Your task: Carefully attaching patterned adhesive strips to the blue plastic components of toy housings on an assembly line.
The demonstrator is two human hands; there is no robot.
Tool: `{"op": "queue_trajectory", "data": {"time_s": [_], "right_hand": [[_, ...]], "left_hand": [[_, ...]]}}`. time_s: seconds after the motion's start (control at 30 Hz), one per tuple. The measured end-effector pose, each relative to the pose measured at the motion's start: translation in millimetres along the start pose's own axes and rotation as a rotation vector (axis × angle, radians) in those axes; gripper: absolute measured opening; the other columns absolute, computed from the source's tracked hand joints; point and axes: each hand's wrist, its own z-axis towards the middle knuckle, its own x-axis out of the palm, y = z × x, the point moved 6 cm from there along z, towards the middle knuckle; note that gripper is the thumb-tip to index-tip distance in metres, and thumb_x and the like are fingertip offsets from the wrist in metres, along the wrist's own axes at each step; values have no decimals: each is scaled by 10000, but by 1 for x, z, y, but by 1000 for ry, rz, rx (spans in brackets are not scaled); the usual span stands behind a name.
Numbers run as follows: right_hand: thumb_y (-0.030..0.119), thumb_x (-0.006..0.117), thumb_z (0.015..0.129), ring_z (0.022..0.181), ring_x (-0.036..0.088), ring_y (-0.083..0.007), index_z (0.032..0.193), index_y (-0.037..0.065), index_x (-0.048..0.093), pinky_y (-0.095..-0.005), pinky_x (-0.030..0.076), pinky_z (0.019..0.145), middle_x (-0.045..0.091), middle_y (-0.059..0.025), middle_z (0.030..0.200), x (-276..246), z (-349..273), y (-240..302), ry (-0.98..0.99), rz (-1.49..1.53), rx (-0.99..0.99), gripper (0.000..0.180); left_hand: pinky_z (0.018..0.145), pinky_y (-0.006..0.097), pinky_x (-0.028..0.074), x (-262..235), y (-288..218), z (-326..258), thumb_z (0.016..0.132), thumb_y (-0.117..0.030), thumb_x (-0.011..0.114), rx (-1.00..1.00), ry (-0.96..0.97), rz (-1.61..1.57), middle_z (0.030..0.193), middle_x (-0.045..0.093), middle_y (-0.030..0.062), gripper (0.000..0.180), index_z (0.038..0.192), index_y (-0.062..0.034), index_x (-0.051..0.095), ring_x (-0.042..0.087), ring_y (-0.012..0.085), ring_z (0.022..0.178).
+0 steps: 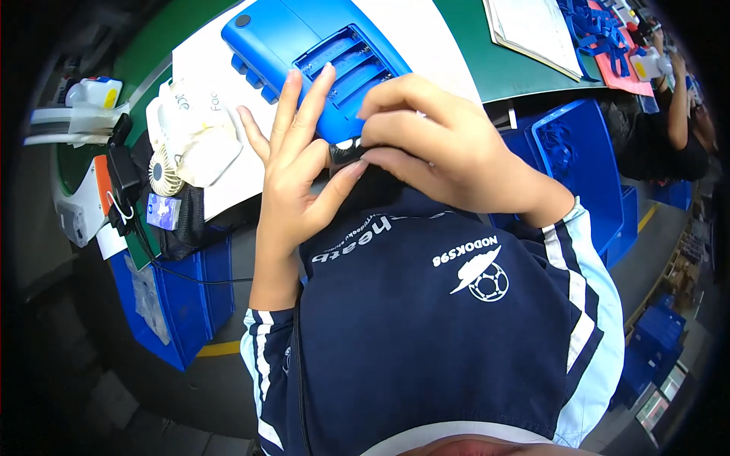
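Head view shows a blue plastic device point(304, 38) lying back-up on a white sheet point(426, 38) at the near edge of a green bench point(494, 68). Its casing is bright blue with rounded corners, a dark round spot near the far left corner, and a row of bumps along the left side. An open battery bay point(351, 64) with ribbed, empty slots faces upward.

Left hand point(293, 167) lies flat with fingers released and spread, fingertips resting on the casing beside the bay, thumb against a small black and white part point(346, 150) at the near edge of the device. Right hand point(437, 148) is curled, its fingers pinching that same part from the other side.

A white handheld fan point(186, 140) lies to the left, well apart from both hands.
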Motion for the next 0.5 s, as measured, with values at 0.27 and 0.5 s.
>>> {"op": "queue_trajectory", "data": {"time_s": [0.27,0.5], "right_hand": [[85,692,701,865,556,-234,812,62,583,-305,439,754,534,-85,958,-21,-6,-26,-75,91,74,157],[136,675,781,897,566,-153,802,8,643,-270,479,794,552,-100,1081,-3,-40,-85,-213,672,602,134]], "left_hand": [[1007,602,-68,0,3,-3,674,-213,700,-12,38,-2,1366,409,147,304,541,-45,484,181,362,1351],[1017,594,-50,4,9,-9,585,-186,735,33,59,-61,1367,404,150,263,530,-54,514,131,369,1360]]}}
